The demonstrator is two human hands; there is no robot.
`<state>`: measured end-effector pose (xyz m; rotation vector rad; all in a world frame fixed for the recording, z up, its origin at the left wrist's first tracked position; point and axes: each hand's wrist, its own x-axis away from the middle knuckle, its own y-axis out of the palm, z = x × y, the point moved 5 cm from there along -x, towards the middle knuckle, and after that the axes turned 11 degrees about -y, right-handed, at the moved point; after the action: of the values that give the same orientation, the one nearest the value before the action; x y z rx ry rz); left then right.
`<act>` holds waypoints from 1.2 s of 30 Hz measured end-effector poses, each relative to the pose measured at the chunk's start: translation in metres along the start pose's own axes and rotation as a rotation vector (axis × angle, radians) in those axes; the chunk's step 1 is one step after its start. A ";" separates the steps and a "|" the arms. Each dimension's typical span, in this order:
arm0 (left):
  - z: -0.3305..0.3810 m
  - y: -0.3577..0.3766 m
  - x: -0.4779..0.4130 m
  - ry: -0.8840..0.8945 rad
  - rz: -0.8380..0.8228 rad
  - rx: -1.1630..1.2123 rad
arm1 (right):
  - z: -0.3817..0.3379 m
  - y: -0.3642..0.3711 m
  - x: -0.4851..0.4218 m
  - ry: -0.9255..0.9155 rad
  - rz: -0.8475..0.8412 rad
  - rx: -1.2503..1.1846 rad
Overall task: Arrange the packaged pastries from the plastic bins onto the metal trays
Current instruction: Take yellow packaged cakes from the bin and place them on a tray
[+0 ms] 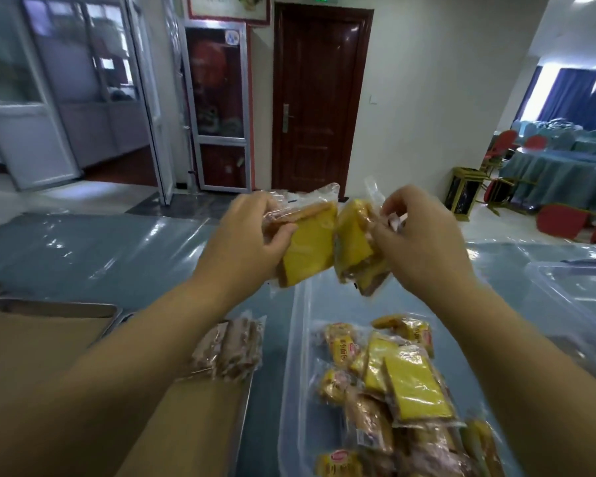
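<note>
Blue-grey table covering (83, 249) under a glossy clear sheet fills the foreground of a dining hall, with a dark wooden door (319, 98) in the far wall and red chairs (561, 222) at cloth-covered tables on the right. Both hands are raised above the table, close together but not touching each other. Left hand (245, 242): fingers and thumb curled round a wrapped yellow cake slice (310, 249), held tilted with its yellow face toward the camera. Right hand (424, 242): fingers bent and pinching the clear wrapper of a second wrapped cake slice (353, 242); a darker pack hangs just below it in the same grip, but the number of packs held cannot be confirmed. The two slices sit edge to edge between the hands; whether they touch cannot be told. Directly below, a clear plastic bin (295, 339) stands on the table and holds loose packaged pastries (413, 387), mostly yellow slices and small wrapped buns, piled toward its near end. A second clear bin (578, 287) lies to the right of it; its contents are not legible. To the left of the first bin, a paper-lined metal tray (245, 401) carries a few brown wrapped pastries (231, 349) at its far right corner, stood side by side. A further metal tray (59, 309), also lined with brown paper, sits just beyond it at the left edge.
</note>
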<state>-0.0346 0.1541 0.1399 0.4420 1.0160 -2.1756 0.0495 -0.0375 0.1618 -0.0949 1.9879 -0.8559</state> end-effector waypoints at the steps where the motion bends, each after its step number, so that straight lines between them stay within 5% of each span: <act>1: -0.008 -0.019 0.005 -0.017 0.026 0.018 | -0.018 0.003 0.001 -0.031 0.024 -0.022; 7: -0.075 -0.130 0.052 -0.123 0.127 -0.040 | -0.129 0.040 0.017 -0.087 0.001 -0.210; 16: -0.211 -0.250 0.150 -0.458 0.059 -0.074 | -0.255 0.158 0.097 0.089 -0.294 -0.385; 26: -0.332 -0.268 0.192 -0.739 -0.039 0.041 | -0.306 0.276 0.148 0.175 -0.523 -0.368; 36: -0.442 -0.266 0.135 -0.886 -0.049 -0.095 | -0.314 0.402 0.109 0.194 -0.474 -0.552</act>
<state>-0.3109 0.5578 -0.0729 -0.5661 0.6096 -2.0092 -0.1520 0.3889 -0.0609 -0.8544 2.3834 -0.5883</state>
